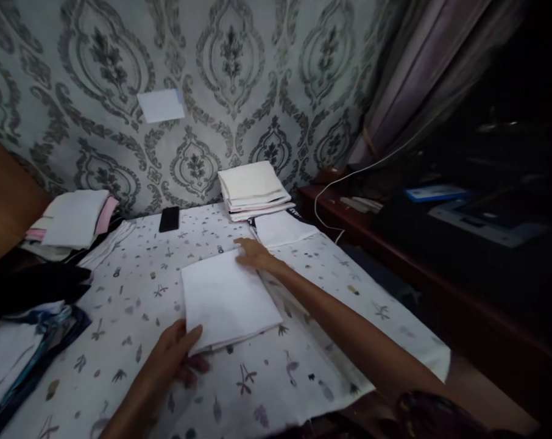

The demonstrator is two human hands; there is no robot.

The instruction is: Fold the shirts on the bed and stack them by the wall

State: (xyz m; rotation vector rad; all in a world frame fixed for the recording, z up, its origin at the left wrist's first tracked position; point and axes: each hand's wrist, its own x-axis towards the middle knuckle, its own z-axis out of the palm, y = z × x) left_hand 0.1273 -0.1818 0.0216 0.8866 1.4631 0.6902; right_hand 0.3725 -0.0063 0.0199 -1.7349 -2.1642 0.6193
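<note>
A folded white cloth (230,299) lies flat on the patterned sheet in front of me. My left hand (178,353) is at its near left corner, the thumb on top of the edge and the fingers curled just below the corner. At the far right corner, my right hand (255,255) has its thumb and fingers closed over the edge. Just beyond that hand lies another folded white piece (283,229), with a dark lettered band at its side. Behind it stands a stack of folded cream and white cloths (253,183).
A black phone (169,219) lies toward the back of the sheet (139,305). Folded white and pink cloths (75,219) and a dark and blue clothes pile (29,347) are on the left. On the right, a white cable (376,161) hangs over a reddish wooden ledge (371,225).
</note>
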